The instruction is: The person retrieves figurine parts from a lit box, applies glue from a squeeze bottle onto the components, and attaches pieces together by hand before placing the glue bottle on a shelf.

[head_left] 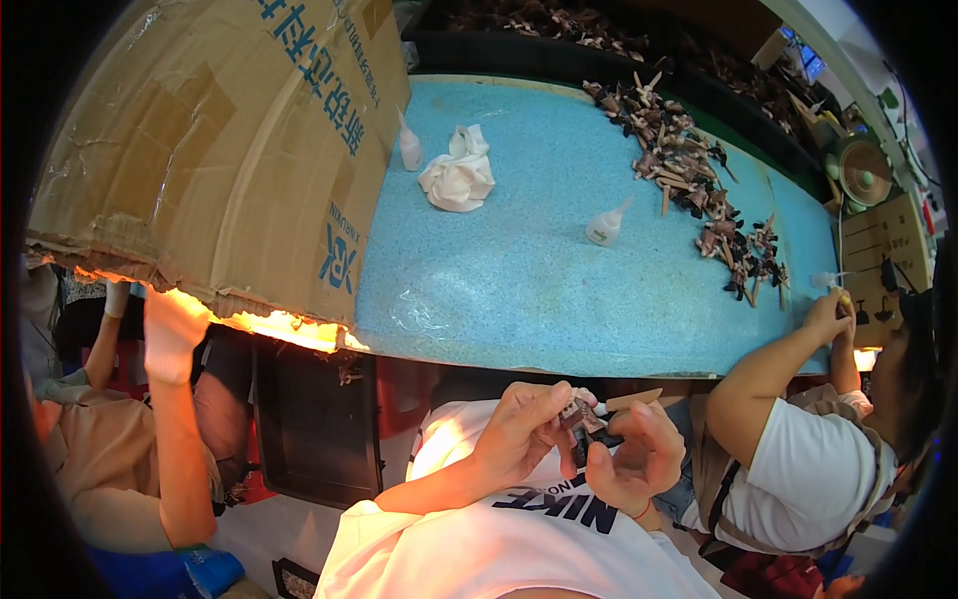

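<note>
A small brown-and-black figurine (pixel 581 412) is held just off the near edge of the blue surface (pixel 499 280), before the person's white shirt (pixel 499 559). It is pinched between thumb and fingers of the left hand (pixel 524 427). The right hand (pixel 639 456) is placed just beside, fingers curled; whether anything is gripped by it cannot be told. A flat tan piece (pixel 635 400) is seen at its fingertips. On the surface are shown a white squeeze bottle (pixel 604 228), crumpled white tissue (pixel 459 175) and a strewn heap of similar figurines (pixel 699 180).
</note>
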The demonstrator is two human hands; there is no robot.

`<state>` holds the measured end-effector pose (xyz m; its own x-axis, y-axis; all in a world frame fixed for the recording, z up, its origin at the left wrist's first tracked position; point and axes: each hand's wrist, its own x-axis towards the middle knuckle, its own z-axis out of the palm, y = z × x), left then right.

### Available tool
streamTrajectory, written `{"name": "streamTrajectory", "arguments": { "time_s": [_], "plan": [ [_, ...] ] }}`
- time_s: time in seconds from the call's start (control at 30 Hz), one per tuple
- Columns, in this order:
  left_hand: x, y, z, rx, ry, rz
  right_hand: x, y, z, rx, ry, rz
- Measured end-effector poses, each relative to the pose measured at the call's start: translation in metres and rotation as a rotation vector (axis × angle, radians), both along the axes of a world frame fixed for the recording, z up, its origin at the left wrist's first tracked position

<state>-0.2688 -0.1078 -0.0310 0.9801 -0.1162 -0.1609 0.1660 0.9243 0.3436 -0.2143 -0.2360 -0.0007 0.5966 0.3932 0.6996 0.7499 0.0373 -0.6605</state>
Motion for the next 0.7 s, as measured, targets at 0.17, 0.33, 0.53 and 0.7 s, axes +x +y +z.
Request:
{"name": "streamTrajectory", "arguments": {
  "time_s": [0.17, 0.33, 0.53, 0.7],
  "plan": [
    [-0.0002, 0.0005, 0.0035, 0.075, 0.024, 0.016, 0.0011, -0.0005, -0.0011, 0.0, -0.006, 0.006],
    [-0.0006, 0.004, 0.0061, 0.163, -0.025, 0.005, 0.003, 0.0002, -0.0012, 0.011, -0.041, 0.012],
    [-0.0002, 0.0053, 0.0056, 0.282, -0.103, 0.043, 0.0025, -0.003, -0.0025, -0.014, -0.06, -0.007],
    [0.001, 0.0071, 0.0013, 0.271, -0.154, 0.034, 0.0048, -0.0011, -0.0024, 0.001, -0.069, -0.002]
  ]
}}
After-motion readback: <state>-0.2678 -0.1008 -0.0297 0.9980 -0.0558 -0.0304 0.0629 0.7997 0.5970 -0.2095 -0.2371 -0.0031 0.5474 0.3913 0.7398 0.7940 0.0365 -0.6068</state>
